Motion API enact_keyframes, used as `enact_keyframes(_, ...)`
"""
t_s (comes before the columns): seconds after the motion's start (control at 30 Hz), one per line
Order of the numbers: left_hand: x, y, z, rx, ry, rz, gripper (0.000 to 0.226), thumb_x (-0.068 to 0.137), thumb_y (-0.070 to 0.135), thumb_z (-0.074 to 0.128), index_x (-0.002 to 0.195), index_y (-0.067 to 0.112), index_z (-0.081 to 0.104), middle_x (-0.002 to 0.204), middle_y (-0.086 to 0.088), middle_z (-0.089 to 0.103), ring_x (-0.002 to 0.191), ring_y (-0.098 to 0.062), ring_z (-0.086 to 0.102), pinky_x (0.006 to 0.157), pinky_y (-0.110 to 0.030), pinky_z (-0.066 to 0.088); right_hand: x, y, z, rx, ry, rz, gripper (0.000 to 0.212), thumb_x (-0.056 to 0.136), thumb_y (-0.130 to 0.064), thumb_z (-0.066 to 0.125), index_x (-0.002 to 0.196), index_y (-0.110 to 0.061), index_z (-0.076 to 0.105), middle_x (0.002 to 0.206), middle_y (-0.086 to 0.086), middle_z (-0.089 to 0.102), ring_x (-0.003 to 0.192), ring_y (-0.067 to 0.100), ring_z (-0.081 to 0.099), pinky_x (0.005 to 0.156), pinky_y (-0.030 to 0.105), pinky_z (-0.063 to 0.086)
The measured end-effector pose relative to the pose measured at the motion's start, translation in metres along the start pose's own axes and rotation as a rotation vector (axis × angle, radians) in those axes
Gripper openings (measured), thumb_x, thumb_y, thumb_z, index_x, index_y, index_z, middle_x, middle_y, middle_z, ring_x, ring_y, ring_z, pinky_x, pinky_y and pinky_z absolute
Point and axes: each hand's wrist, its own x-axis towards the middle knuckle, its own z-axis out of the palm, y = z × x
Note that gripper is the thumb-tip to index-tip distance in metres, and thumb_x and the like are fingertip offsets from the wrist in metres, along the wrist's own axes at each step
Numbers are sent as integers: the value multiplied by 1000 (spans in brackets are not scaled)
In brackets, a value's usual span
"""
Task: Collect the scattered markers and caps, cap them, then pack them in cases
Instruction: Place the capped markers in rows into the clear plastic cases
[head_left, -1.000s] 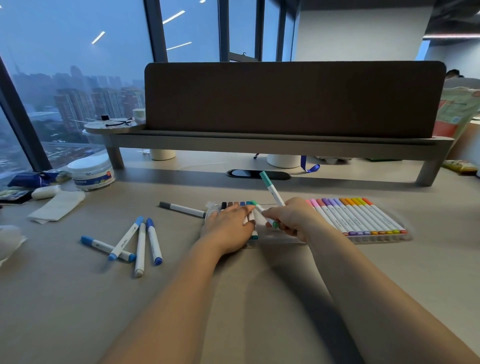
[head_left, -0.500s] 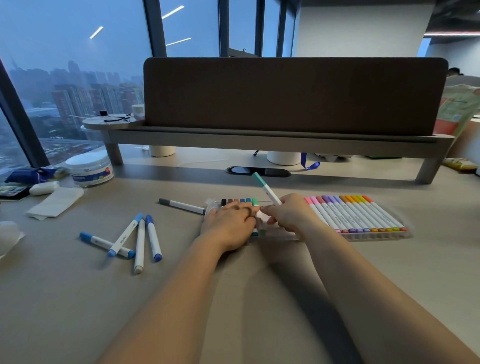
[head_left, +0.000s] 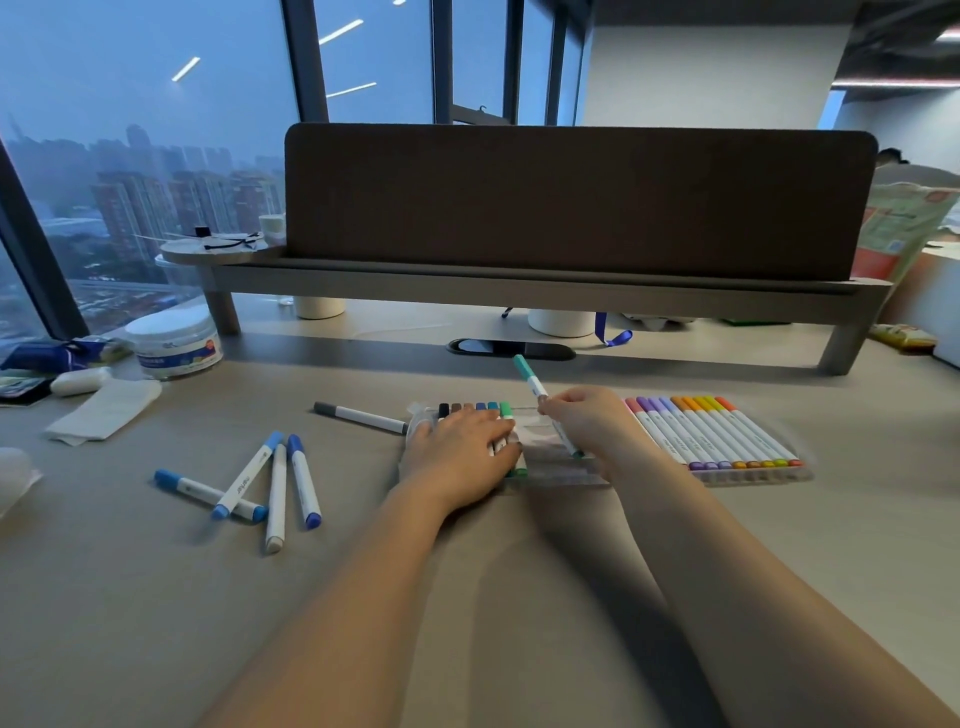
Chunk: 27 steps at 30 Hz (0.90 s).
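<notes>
**Teal marker** (head_left: 535, 387): capped at the upper end. The right hand (head_left: 587, 421) pinches it near mid-barrel, with thumb and fingers curled round it. The long axis is tilted. The upper cap rises away from the grip and to its left. The lower end dips below the grip, toward the person, into the case (head_left: 550, 467). Whether it touches the floor there cannot be told.

**Case**: clear and open, directly under the grip. A bare strip lies just left of the marker's lower end, between it and the packed row (head_left: 478, 408).

**Governing relation (judgement)**: the packed row runs far-to-near, and the marker sits skewed to that line with its far end high. Seating it likely means lowering that end, swinging the barrel parallel to the row, then closing left against the green neighbour. The right hand already has it, so no reach is needed.

**Left hand** (head_left: 457, 452): left of the grip, fingertips just beside it. It lies flat with fingers straight, pressing on the packed row and grasping nothing.

**Full case** (head_left: 753, 475): near, right of the grip. It holds a complete row from pink through orange.

**Grey marker** (head_left: 358, 415): beyond the left hand, loose on the desk (head_left: 156, 623).

**Blue markers** (head_left: 275, 483): four, farther left and well apart from the grip, lying crossed. One shows a pale near end, and its cap state is unclear.
</notes>
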Motion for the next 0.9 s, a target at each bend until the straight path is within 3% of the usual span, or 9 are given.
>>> enact_keyframes(0.13, 1, -1, 0, -6, -5, -4, 50, 94, 56, 31, 141, 40, 37, 152, 16, 30, 142, -10, 22, 113, -48, 23, 7, 6, 7, -70, 36, -4, 20, 91, -32, 62, 100, -15, 67, 77, -1, 59, 69, 10, 54, 52, 21, 41)
enact_keyframes(0.23, 0, -1, -2, -34, 8, 5, 48, 94, 54, 33, 139, 40, 40, 149, 15, 35, 139, -11, 27, 113, -46, 25, 12, 8, 13, -154, 56, -38, 23, 90, -33, 62, 101, -15, 70, 73, -3, 60, 72, 13, 59, 63, 28, 52)
enact_keyframes(0.37, 0, -1, -2, -57, 19, 4, 46, 94, 54, 34, 137, 39, 43, 147, 15, 39, 137, -12, 30, 112, -45, 26, 14, 9, 19, -251, 69, -55, 22, 90, -33, 61, 97, -15, 72, 85, 4, 68, 79, 20, 63, 73, 34, 53)
enact_keyframes(0.73, 1, -1, -1, -57, 21, -1, 48, 94, 56, 33, 139, 39, 40, 149, 15, 36, 140, -12, 26, 113, -44, 25, 17, 11, 21, -267, 59, -44, 23, 90, -36, 62, 100, -17, 70, 89, 3, 68, 83, 19, 64, 79, 37, 56)
enact_keyframes(0.9, 3, -3, 2, -58, 22, -2, 47, 95, 53, 32, 140, 40, 38, 150, 15, 34, 141, -12, 24, 114, -45, 24, 15, 12, 25, -364, 60, -54, 19, 89, -41, 61, 92, -22, 62, 84, 3, 66, 80, 20, 63, 76, 41, 57)
